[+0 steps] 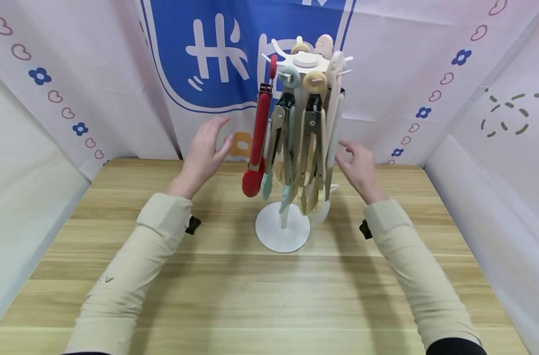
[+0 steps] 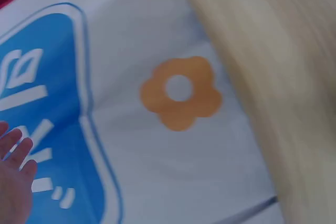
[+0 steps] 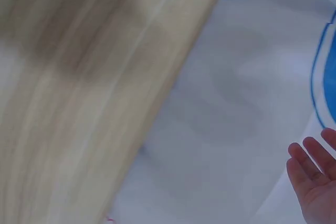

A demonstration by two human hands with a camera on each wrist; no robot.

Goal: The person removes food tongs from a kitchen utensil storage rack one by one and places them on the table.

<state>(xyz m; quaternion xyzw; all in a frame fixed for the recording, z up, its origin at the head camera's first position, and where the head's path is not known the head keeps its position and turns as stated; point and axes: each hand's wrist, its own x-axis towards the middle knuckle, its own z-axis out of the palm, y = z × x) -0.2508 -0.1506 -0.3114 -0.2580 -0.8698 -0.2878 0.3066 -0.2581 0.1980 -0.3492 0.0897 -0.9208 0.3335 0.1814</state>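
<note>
A white utensil stand [image 1: 283, 239] with a round base stands on the wooden table, its top ringed with hooks. Kitchen tongs hang from it: red tongs [image 1: 259, 130] at the left, tongs with pale blue tips [image 1: 266, 186] beside them, and cream-tipped tongs [image 1: 314, 148] at the front. Further pale utensils overlap behind, so their kinds are partly hidden. To the left of the stand, my left hand [image 1: 203, 153] is held in the air with fingers loosely extended, apart from the red tongs. My right hand [image 1: 359, 170] hovers at the right side, also holding nothing.
The wooden table [image 1: 269, 305] ends at a white printed cloth [image 1: 385, 88] hanging behind it. Cloth walls also stand at the left and right. An orange flower print [image 2: 181, 114] shows on the back cloth in the left wrist view.
</note>
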